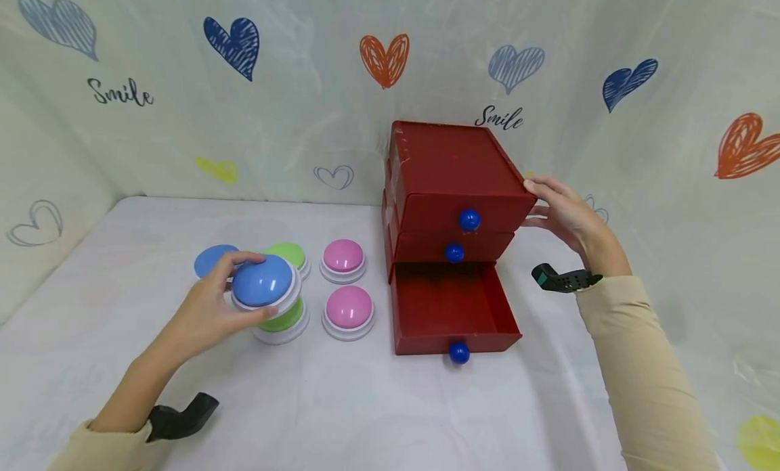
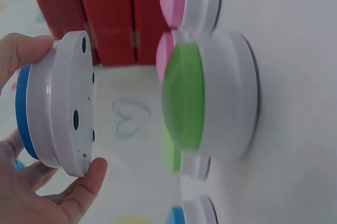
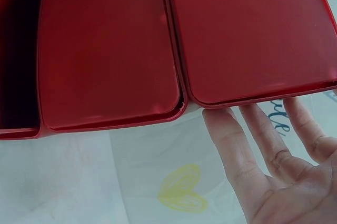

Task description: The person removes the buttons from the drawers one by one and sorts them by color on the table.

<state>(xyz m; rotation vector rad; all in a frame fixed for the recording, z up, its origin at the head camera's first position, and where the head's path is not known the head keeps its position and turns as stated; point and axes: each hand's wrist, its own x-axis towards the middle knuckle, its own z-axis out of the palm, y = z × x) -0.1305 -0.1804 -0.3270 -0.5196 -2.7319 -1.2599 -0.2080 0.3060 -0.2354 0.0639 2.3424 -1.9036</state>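
My left hand (image 1: 207, 312) grips a blue-domed push button (image 1: 263, 281) with a white base, thumb on one side and fingers on the other. The button is raised above the table, partly covering a green push button (image 1: 284, 320) beneath it. In the left wrist view, the held button's white underside (image 2: 75, 103) shows small holes. With straight fingers, my right hand (image 1: 567, 217) touches the right side of a red drawer cabinet (image 1: 457, 156), near its top front corner. The cabinet's bottom drawer (image 1: 451, 302) is pulled out and looks empty; the two upper drawers are closed.
Two pink push buttons (image 1: 349, 307) stand left of the cabinet. Behind the held button are another green button (image 1: 289, 253) and a blue one (image 1: 213, 258), partly hidden. Blue knobs (image 1: 469, 219) stick out from the drawers. A heart-printed sheet (image 1: 292, 112) hangs behind the white-covered table.
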